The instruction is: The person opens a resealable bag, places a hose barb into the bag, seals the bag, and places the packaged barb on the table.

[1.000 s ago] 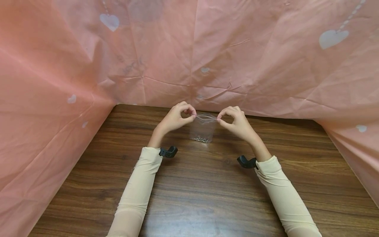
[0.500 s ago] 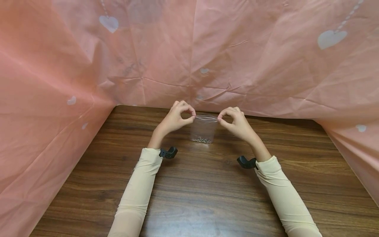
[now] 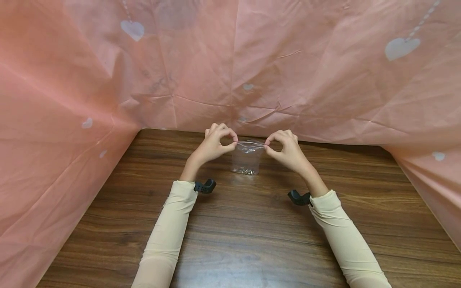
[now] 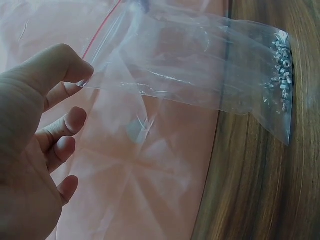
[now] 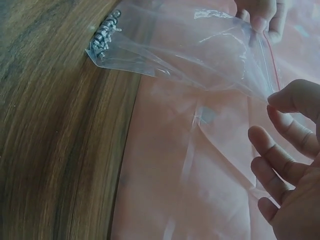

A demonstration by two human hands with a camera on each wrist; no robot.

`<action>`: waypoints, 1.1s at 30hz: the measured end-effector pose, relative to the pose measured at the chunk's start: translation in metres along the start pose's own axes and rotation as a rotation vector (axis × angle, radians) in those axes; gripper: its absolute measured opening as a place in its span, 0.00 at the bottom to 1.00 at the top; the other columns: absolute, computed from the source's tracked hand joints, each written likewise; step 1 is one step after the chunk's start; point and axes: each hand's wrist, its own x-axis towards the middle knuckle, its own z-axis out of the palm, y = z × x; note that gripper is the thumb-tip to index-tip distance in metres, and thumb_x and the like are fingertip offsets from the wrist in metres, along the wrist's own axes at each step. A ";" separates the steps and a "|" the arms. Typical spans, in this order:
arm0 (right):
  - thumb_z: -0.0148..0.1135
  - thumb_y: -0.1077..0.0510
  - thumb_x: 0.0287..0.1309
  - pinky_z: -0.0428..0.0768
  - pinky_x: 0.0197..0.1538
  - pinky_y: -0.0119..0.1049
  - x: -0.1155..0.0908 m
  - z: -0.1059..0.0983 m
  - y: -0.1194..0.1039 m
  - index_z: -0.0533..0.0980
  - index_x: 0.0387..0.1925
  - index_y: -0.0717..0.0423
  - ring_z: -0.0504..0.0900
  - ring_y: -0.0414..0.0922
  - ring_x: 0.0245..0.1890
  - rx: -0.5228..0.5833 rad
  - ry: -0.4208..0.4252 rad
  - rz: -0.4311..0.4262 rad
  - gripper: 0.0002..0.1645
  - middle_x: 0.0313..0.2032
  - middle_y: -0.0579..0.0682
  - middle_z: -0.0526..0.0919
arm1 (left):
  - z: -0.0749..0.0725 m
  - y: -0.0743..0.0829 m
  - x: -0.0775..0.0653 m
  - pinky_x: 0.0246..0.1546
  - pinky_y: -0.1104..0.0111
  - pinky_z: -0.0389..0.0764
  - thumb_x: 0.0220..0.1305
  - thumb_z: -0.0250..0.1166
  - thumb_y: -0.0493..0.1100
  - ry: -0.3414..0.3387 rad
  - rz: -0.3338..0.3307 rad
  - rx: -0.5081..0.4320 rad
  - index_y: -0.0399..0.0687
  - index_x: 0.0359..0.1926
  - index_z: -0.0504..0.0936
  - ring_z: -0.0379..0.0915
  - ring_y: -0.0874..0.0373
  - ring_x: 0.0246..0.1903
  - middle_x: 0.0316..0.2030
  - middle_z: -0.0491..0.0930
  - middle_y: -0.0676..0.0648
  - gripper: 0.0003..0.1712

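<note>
A clear zip-lock bag (image 3: 246, 159) with a red line along its mouth hangs upright between my two hands near the table's far edge. Small silvery metal pieces (image 4: 283, 70), which look like screws or nuts, lie gathered at its bottom. My left hand (image 3: 213, 145) pinches the left top corner between thumb and index finger. At the opposite top corner my right hand (image 3: 286, 149) pinches the same way. In both wrist views the other fingers are loosely bent, away from the plastic. The bag's mouth gapes slightly in the head view.
The dark wood-grain table (image 3: 237, 232) spreads in front of and beside the bag. A pink sheet with white hearts (image 3: 201, 80) rises behind the far edge and along both sides. Black wrist cameras (image 3: 206, 186) sit on both forearms.
The bag's mouth looks narrower half a second ago and gapes a little again now. Both hands keep their pinch on the corners and have barely moved.
</note>
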 end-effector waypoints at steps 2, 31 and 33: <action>0.68 0.65 0.55 0.56 0.59 0.58 0.000 0.001 -0.001 0.80 0.33 0.57 0.69 0.55 0.47 0.000 0.005 -0.010 0.04 0.39 0.56 0.84 | 0.001 0.001 0.000 0.55 0.53 0.55 0.62 0.69 0.42 0.004 -0.002 0.002 0.53 0.36 0.83 0.62 0.51 0.48 0.42 0.76 0.46 0.03; 0.66 0.69 0.53 0.57 0.61 0.60 0.001 0.018 -0.023 0.77 0.31 0.57 0.69 0.54 0.46 0.023 0.031 -0.166 0.07 0.40 0.55 0.82 | 0.028 0.041 0.003 0.57 0.52 0.59 0.61 0.72 0.45 0.055 0.122 0.125 0.56 0.38 0.87 0.64 0.53 0.47 0.41 0.75 0.49 0.04; 0.66 0.69 0.52 0.57 0.61 0.60 0.001 0.018 -0.024 0.77 0.31 0.57 0.70 0.54 0.46 0.024 0.033 -0.170 0.07 0.40 0.55 0.82 | 0.028 0.042 0.003 0.57 0.52 0.59 0.62 0.71 0.45 0.055 0.123 0.126 0.55 0.37 0.87 0.64 0.53 0.47 0.41 0.76 0.50 0.03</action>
